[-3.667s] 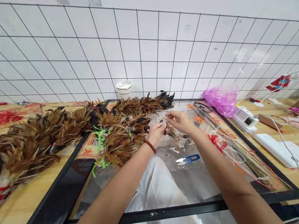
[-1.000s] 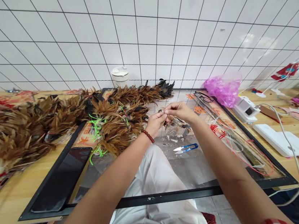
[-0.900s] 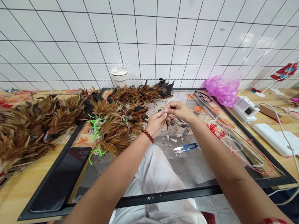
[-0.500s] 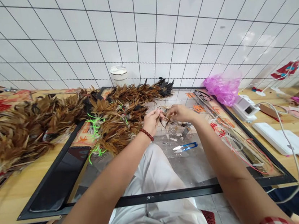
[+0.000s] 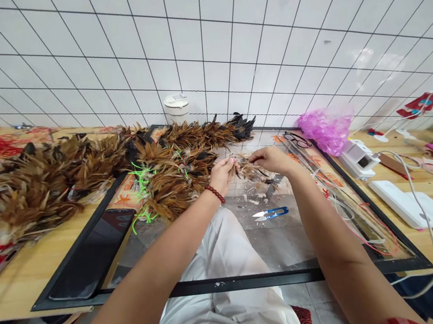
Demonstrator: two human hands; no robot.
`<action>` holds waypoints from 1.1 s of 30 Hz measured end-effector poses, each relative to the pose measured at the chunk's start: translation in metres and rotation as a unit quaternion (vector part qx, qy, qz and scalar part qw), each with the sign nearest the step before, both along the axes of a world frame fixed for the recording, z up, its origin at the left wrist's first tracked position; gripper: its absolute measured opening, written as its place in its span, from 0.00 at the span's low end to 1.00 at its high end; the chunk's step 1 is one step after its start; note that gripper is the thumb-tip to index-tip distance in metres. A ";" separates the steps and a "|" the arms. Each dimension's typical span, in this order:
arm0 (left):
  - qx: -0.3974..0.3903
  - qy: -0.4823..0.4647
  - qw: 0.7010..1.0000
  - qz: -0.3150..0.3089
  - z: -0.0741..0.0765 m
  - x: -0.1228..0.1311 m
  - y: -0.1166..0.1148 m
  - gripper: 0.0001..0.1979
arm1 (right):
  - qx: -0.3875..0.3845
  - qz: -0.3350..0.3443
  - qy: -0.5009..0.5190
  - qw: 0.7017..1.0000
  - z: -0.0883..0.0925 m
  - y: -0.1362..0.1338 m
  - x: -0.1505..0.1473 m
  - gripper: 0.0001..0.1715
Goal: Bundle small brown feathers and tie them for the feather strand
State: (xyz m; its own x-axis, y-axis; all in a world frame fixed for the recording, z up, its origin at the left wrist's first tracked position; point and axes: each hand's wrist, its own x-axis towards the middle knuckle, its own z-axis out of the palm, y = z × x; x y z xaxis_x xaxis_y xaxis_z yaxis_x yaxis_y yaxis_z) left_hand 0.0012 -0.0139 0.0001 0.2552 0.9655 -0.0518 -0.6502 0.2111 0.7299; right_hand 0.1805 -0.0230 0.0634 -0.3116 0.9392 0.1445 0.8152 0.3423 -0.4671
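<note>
My left hand [image 5: 221, 175] is closed in a pinch on a small dark feather [image 5: 232, 173], its tip partly hidden by the fingers. To the right, my right hand [image 5: 269, 159] has thumb and fingers pressed together above a loose heap of feather scraps [image 5: 258, 175]; what it pinches, if anything, is too small to make out. Left of my left hand lie brown feather bundles [image 5: 165, 194] with bright green ties [image 5: 139, 179]. Blue-handled thread snips [image 5: 272, 213] rest on the glass top below my hands, blades pointing left.
A black-framed glass panel [image 5: 231, 284] spans the workspace. A dark phone [image 5: 94, 256] lies at left, with more feathers [image 5: 48, 177] beyond. Eyeglasses [image 5: 296, 139], a pink plastic bag [image 5: 327, 130], a white charger [image 5: 359, 157] and white power banks [image 5: 399, 205] are at right. A white-lidded container [image 5: 177, 108] stands by the wall.
My right hand has moved a little right, away from my left hand, widening the gap. My left hand stays pinched on a feather. The whole view has shifted slightly.
</note>
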 end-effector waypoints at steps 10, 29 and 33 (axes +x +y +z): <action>0.069 0.103 0.992 -0.012 -0.006 0.006 -0.004 0.06 | 0.085 -0.043 -0.009 0.995 0.007 -0.004 -0.006 0.13; -0.001 0.064 0.998 0.009 0.001 0.002 -0.005 0.08 | -0.022 -0.031 0.282 0.959 0.013 -0.007 -0.013 0.22; -0.007 0.063 0.998 0.003 0.001 0.002 -0.006 0.08 | 0.016 -0.087 0.245 0.966 0.015 -0.011 -0.019 0.23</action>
State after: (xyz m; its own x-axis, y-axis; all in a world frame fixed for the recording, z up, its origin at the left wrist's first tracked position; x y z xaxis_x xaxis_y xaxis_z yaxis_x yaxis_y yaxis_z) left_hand 0.0035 -0.0199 0.0015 0.2397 0.9660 -0.0971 -0.5544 0.2183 0.8031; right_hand 0.1615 -0.0338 0.0781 -0.0370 0.9637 0.2643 0.5459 0.2410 -0.8024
